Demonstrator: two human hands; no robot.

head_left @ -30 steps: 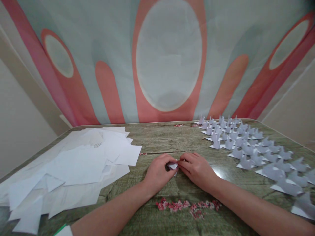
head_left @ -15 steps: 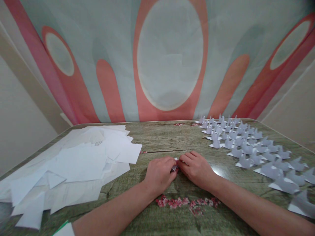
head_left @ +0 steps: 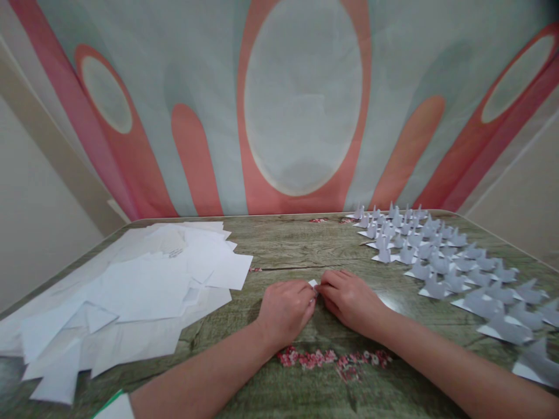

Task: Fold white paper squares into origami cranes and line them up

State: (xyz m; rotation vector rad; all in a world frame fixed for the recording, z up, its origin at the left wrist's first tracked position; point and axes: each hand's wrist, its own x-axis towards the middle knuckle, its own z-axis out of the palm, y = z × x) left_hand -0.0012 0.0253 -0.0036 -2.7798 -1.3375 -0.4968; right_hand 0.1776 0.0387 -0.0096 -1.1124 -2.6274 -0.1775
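Observation:
Between my fingers, at the middle of the table, is a small folded piece of white paper [head_left: 312, 283], of which only a corner shows. My left hand [head_left: 286, 309] is closed on it from the left, fingers curled over it. From the right, my right hand [head_left: 345, 298] pinches the same piece, its fingertips touching it beside the left hand's. Most of the paper is hidden behind the fingers, so its folded form cannot be made out.
A spread heap of white paper sheets [head_left: 144, 285] covers the left of the wood-patterned table [head_left: 279, 241]. Rows of folded white paper birds [head_left: 437, 262] stand along the right. A printed curtain [head_left: 301, 99] hangs behind. White paper with a green edge [head_left: 116, 407] lies by my left forearm.
Both hands stay in nearly the same place. The fingers have shifted slightly around the folded paper, and my left thumb is tucked in closer.

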